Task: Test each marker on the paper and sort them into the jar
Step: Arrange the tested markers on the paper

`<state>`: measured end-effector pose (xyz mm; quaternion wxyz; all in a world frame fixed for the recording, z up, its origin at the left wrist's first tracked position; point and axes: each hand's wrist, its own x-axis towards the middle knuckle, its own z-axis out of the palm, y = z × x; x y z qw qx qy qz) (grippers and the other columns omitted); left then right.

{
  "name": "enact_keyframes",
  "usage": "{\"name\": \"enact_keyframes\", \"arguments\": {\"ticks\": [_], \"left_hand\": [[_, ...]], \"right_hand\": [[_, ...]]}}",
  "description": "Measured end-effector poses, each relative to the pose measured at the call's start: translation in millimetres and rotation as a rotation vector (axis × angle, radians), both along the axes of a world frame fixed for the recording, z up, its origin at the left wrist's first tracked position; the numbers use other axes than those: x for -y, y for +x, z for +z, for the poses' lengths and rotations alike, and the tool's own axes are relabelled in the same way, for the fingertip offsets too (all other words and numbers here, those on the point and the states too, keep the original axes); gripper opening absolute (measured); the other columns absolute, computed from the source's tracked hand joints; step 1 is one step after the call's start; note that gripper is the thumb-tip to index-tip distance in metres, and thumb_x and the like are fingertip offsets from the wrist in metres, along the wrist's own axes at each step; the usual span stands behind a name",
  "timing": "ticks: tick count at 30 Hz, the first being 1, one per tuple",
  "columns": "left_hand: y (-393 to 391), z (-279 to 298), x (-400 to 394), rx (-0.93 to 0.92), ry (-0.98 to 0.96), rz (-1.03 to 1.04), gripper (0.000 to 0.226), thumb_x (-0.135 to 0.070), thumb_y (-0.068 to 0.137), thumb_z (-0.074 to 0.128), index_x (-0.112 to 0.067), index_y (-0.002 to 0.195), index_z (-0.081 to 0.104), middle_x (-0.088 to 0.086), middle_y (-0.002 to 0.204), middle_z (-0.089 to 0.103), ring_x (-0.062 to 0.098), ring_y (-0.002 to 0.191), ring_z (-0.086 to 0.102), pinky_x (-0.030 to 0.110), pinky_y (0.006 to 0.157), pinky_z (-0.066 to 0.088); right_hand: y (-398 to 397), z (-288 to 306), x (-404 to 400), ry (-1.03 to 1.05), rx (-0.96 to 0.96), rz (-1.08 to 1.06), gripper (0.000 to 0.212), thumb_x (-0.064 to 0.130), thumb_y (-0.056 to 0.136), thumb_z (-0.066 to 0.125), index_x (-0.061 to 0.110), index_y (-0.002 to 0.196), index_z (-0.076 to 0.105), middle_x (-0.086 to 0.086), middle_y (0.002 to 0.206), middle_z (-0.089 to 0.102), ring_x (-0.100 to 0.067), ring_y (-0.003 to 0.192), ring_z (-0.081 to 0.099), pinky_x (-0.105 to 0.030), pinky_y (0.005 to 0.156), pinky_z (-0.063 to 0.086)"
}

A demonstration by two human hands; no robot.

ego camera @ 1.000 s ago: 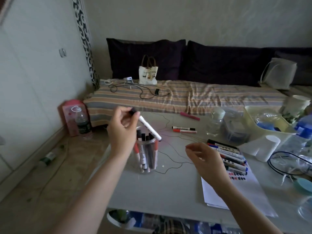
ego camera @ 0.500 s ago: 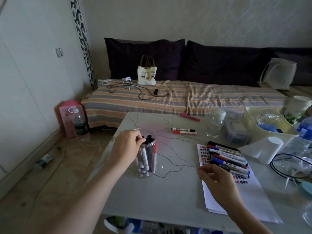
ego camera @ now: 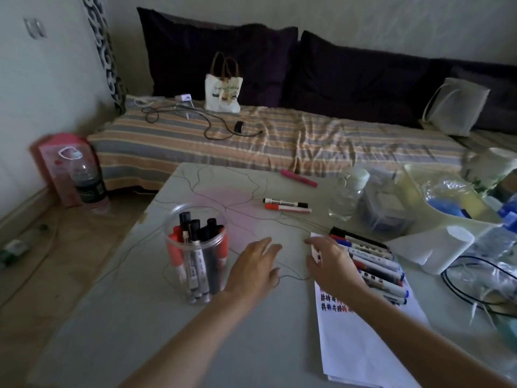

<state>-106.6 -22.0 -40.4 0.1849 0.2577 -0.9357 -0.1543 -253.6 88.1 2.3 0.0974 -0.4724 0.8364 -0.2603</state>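
- Head view: a person leans over a pale table (ego camera: 140, 317), both hands low at centre frame, with no marker in either.
- Left hand (ego camera: 256, 268) lies flat with fingers straight and slightly spread, just right of the jar (ego camera: 195, 253); it holds nothing.
- Right hand (ego camera: 330, 264) reaches toward the row of markers (ego camera: 372, 264) at centre right, fingers loosely extended over the upper left corner of the paper (ego camera: 361, 340); whether the fingertips touch a marker cannot be told.
- Jar stands left of centre, clear-walled and already holding a bunch of markers, black and red, standing upright; sorting looks well under way.
- Paper lies at lower right, its upper part bearing rows of black and red test marks, partly hidden under the right wrist.
- Row of markers, roughly eight or so, rests across the top of the paper, seemingly the untested batch.
- Two more markers, a black one (ego camera: 285, 203) and a red one (ego camera: 288, 209), lie side by side above centre; a pink marker (ego camera: 298, 177) lies farther up by the table's far edge.
- Judging from this, about half the job remains: each loose marker is yet to be tried on the paper and dropped in the jar.
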Motion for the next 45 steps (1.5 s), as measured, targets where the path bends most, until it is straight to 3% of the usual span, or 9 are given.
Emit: {"name": "enact_keyframes", "arguments": {"ticks": [3, 7, 17, 23, 26, 31, 37, 42, 45], "left_hand": [[-11.6, -32.0, 17.7, 0.091, 0.051, 0.063, 0.052, -0.039, 0.098, 0.048, -0.021, 0.145, 0.034, 0.005, 0.154, 0.031, 0.023, 0.141, 0.029, 0.036, 0.115, 0.029], [-15.9, -60.3, 22.0, -0.043, -0.053, 0.107, 0.042, -0.038, 0.093, 0.041, -0.012, 0.121, 0.059, 0.008, 0.125, 0.057, 0.027, 0.12, 0.051, 0.038, 0.103, 0.042], [-15.2, -66.1, 20.7, -0.057, -0.082, 0.141, 0.039, -0.038, 0.094, 0.038, -0.016, 0.119, 0.057, 0.006, 0.128, 0.054, 0.023, 0.123, 0.047, 0.037, 0.103, 0.043], [-15.7, -64.1, 21.1, -0.061, -0.097, 0.139, 0.041, -0.039, 0.092, 0.037, -0.016, 0.118, 0.059, 0.005, 0.127, 0.056, 0.023, 0.122, 0.049, 0.035, 0.103, 0.043], [-15.1, -62.3, 21.4, -0.061, -0.09, 0.132, 0.042, -0.041, 0.093, 0.036, -0.018, 0.12, 0.057, 0.002, 0.128, 0.055, 0.02, 0.121, 0.048, 0.031, 0.103, 0.04], [-13.8, -64.0, 23.2, -0.071, -0.101, 0.118, 0.04, -0.041, 0.093, 0.037, -0.018, 0.119, 0.057, 0.002, 0.127, 0.056, 0.02, 0.12, 0.05, 0.028, 0.102, 0.037], [-9.7, -63.7, 23.5, -0.085, -0.069, 0.079, 0.04, -0.04, 0.093, 0.043, -0.012, 0.114, 0.062, 0.007, 0.12, 0.06, 0.025, 0.116, 0.053, 0.039, 0.1, 0.047], [-10.8, -41.7, -13.6, -0.237, 0.328, -0.009, 0.044, -0.048, 0.09, 0.047, -0.025, 0.128, 0.05, -0.006, 0.131, 0.051, 0.006, 0.124, 0.045, 0.034, 0.107, 0.039], [-15.1, -22.0, -49.3, -0.215, 0.373, -0.161, 0.033, -0.033, 0.094, 0.055, -0.037, 0.126, 0.048, -0.022, 0.133, 0.046, -0.013, 0.124, 0.039, 0.015, 0.108, 0.034]], "right_hand": [[-23.4, -9.1, 25.7, 0.074, -0.071, 0.068, 0.05, 0.006, 0.09, 0.053, 0.013, 0.139, 0.049, -0.008, 0.143, 0.048, -0.027, 0.13, 0.047, -0.034, 0.106, 0.036], [-49.3, -24.4, 65.4, 0.17, -0.18, 0.077, 0.06, 0.009, 0.087, 0.053, 0.021, 0.144, 0.037, -0.006, 0.148, 0.038, -0.029, 0.135, 0.038, -0.046, 0.108, 0.033], [-73.9, -41.8, 126.0, 0.312, -0.195, -0.006, 0.039, 0.013, 0.089, 0.05, 0.013, 0.126, 0.037, -0.005, 0.134, 0.046, -0.025, 0.139, 0.031, -0.062, 0.116, 0.009], [-74.2, -43.5, 112.5, 0.16, -0.433, 0.002, 0.046, 0.032, 0.084, 0.065, 0.019, 0.123, 0.045, -0.006, 0.125, 0.045, -0.029, 0.121, 0.041, -0.051, 0.105, 0.031], [-73.6, -53.4, 106.8, 0.208, -0.38, 0.049, 0.042, 0.05, 0.091, 0.059, 0.029, 0.127, 0.053, -0.001, 0.137, 0.04, -0.027, 0.13, 0.032, -0.055, 0.109, 0.027], [-56.2, -49.5, 89.6, 0.04, -0.35, 0.061, 0.026, 0.038, 0.097, 0.054, 0.02, 0.115, 0.053, -0.001, 0.121, 0.058, -0.025, 0.116, 0.048, -0.047, 0.103, 0.032], [-29.3, -34.4, 7.9, -0.095, -0.136, 0.031, 0.031, 0.055, 0.091, 0.054, 0.028, 0.103, 0.064, 0.004, 0.075, 0.068, -0.016, 0.06, 0.065, -0.038, 0.056, 0.057], [-8.7, -38.2, -66.4, -0.148, 0.242, -0.114, 0.018, 0.039, 0.087, 0.07, 0.021, 0.085, 0.076, 0.012, 0.07, 0.068, -0.004, 0.064, 0.064, -0.026, 0.065, 0.057], [1.0, -21.3, -90.3, -0.187, 0.386, -0.12, 0.037, 0.061, 0.074, 0.064, 0.025, 0.073, 0.073, 0.005, 0.071, 0.072, -0.013, 0.068, 0.067, -0.032, 0.067, 0.058]]}}
